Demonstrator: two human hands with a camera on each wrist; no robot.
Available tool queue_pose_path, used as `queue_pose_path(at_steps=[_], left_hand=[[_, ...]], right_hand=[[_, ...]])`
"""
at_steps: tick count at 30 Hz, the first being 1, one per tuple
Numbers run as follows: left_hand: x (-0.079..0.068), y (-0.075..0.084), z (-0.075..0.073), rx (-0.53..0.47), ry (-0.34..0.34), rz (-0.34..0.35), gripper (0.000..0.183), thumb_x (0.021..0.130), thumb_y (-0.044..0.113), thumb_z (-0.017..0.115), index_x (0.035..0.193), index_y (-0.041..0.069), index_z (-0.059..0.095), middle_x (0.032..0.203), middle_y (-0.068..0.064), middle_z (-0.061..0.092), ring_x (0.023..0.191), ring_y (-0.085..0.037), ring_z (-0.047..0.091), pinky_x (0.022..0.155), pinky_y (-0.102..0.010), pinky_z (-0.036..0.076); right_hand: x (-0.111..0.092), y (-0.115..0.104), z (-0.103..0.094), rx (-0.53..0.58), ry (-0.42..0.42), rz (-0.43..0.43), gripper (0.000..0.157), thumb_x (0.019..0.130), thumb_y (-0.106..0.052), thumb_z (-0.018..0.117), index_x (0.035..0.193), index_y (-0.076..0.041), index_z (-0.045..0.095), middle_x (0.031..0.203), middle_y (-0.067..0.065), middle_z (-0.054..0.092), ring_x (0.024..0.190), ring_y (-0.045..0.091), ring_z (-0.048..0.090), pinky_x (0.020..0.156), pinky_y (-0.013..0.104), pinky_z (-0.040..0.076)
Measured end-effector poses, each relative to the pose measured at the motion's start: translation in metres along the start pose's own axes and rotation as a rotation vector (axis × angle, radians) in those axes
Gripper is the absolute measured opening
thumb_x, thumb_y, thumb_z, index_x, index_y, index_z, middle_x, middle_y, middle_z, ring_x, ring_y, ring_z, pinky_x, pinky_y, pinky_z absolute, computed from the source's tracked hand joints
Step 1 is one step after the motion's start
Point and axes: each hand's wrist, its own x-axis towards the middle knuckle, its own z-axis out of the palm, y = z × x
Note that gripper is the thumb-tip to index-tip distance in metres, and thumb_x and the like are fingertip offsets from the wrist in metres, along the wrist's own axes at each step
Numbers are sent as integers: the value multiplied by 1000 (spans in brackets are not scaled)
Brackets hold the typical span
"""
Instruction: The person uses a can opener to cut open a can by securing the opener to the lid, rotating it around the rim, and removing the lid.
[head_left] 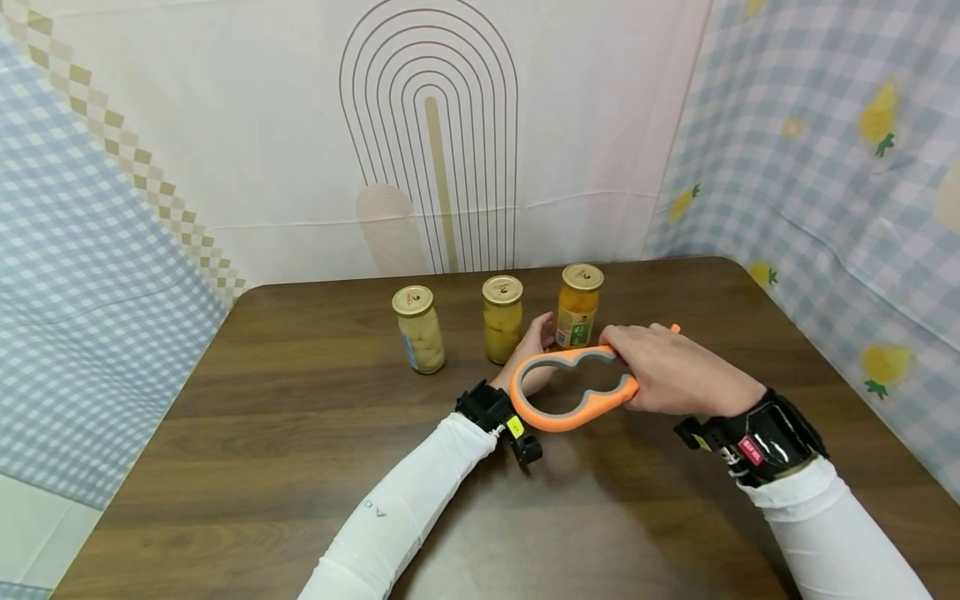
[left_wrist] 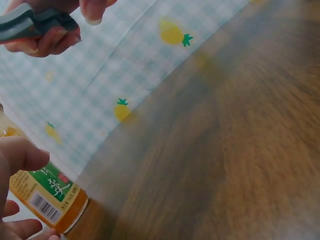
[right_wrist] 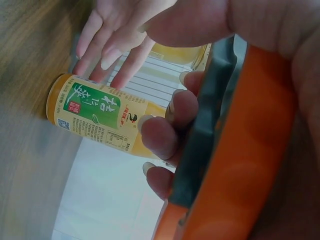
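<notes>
Nearest the camera, white sleeves (head_left: 408, 508) on both forearms, with a few letters on the left one, too small to make out. Beyond these, black wrist straps (head_left: 787, 425), with a red tag on the right one, also unreadable.

Grips an orange jar opener (head_left: 596, 405) above the table in the right hand (head_left: 663, 367), with fingers curled round the handle and the grey-lined loop overlapping the left hand (head_left: 531, 348) in the head view. Spreads the left hand just beside an orange jar (head_left: 579, 310), with thumb and fingers apart; cannot tell about contact with the glass.

On that jar's label (right_wrist: 95, 107), large white Chinese characters on green, a small red block, a QR code and a barcode. To its left, a yellow jar (head_left: 502, 329), then a pale jar (head_left: 423, 340) with a blue label edge. On all three, gold lids (head_left: 412, 301) with tiny illegible print.

Underneath, a brown wood-grain table (head_left: 300, 425). Behind, a white cloth (head_left: 285, 158) with brown arches; at right, blue gingham (head_left: 810, 200) with yellow fruit; at left, more gingham.
</notes>
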Motion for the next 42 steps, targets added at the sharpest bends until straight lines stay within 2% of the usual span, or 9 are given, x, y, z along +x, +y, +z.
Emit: queue_pose_path(at_steps=[5, 10, 15, 19, 25, 32, 38, 42], left_hand=[[9, -1, 4, -70, 29, -13, 77, 97, 8, 64, 160, 8, 19, 164, -16, 31, 151, -30, 34, 125, -42, 30], [16, -6, 8, -167, 67, -16, 83, 95, 14, 71, 161, 12, 19, 165, -13, 30, 153, -28, 31, 126, -44, 27], [19, -10, 10, -287, 36, 8, 89, 95, 19, 72, 162, 15, 13, 167, -9, 26, 154, -25, 29, 125, -45, 29], [23, -13, 11, -339, 6, 34, 89, 95, 18, 71, 163, 17, 12, 166, -7, 28, 152, -23, 31, 123, -45, 31], [37, -16, 11, -335, 1, 67, 84, 95, 16, 72, 160, 20, 20, 158, -5, 39, 143, -22, 44, 117, -42, 40], [48, -14, 10, -263, -5, 71, 77, 95, 16, 72, 158, 19, 27, 150, -8, 50, 135, -24, 52, 112, -41, 46], [48, -10, 10, -153, 2, 67, 64, 95, 20, 73, 149, 17, 39, 139, -8, 57, 128, -23, 58, 106, -39, 50], [47, -8, 9, -143, -10, 50, 62, 94, 14, 74, 145, 13, 39, 138, -10, 55, 128, -25, 57, 108, -41, 49]], right_hand=[[0, 0, -1, -5, 6, -3, 41, 70, -20, 88, 95, -18, 56, 81, -10, 57, 74, 8, 49, 72, 32, 41], [1, 0, 0, 2, -6, -4, 40, 71, -19, 87, 94, -19, 55, 80, -11, 56, 74, 7, 49, 72, 32, 41], [1, 0, 1, 11, -30, -8, 38, 71, -17, 85, 92, -19, 53, 77, -11, 53, 72, 7, 46, 71, 32, 38], [1, -1, 2, 3, -28, -9, 38, 72, -16, 85, 92, -19, 52, 77, -11, 52, 72, 7, 46, 71, 30, 37], [1, 0, 4, -17, -21, -1, 39, 71, -18, 85, 91, -19, 51, 75, -11, 50, 72, 8, 45, 72, 31, 38], [0, -1, 2, -18, -29, 2, 38, 73, -18, 84, 91, -19, 51, 75, -10, 51, 71, 9, 45, 71, 31, 39], [0, -1, 2, -10, -36, 11, 37, 73, -19, 84, 90, -19, 51, 75, -10, 50, 71, 9, 45, 71, 31, 38], [1, -2, 2, -8, -33, 13, 38, 72, -19, 85, 89, -19, 51, 74, -11, 50, 71, 9, 45, 71, 30, 37]])
